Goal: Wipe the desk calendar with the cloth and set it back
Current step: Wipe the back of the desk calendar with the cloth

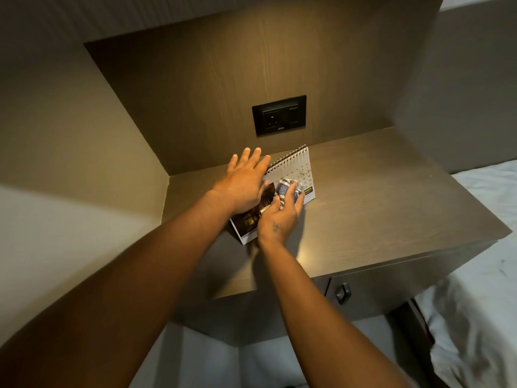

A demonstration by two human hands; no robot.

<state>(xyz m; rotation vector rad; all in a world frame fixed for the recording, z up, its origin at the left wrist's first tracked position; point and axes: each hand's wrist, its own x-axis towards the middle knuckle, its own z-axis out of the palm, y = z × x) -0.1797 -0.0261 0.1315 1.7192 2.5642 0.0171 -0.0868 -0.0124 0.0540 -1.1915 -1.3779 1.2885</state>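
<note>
Two bare forearms reach up from the bottom edge toward a dark brown wooden bedside table (391, 208). On its top, near the back wall, stands a white spiral-bound desk calendar (296, 169), tent-shaped, with the wire binding along its upper edge and its printed face tilted toward the camera. The left hand (243, 186) lies flat over the calendar's left part, fingers extended and slightly spread, their tips reaching past the binding toward the wall; it grips nothing. The right hand (279, 217) presses a bunched blue-and-white checked cloth (288, 187) against the calendar's face, fingers curled around the wad, thumb on its left side. The cloth covers the lower middle of the date grid, beside a dark photo panel on the page. On the brown wood-grain wall panel above sits a black rectangular socket plate (279, 115). A drawer with a dark metal handle (343, 293) shows under the tabletop, and white bedding (481, 303) lies at the right.
</note>
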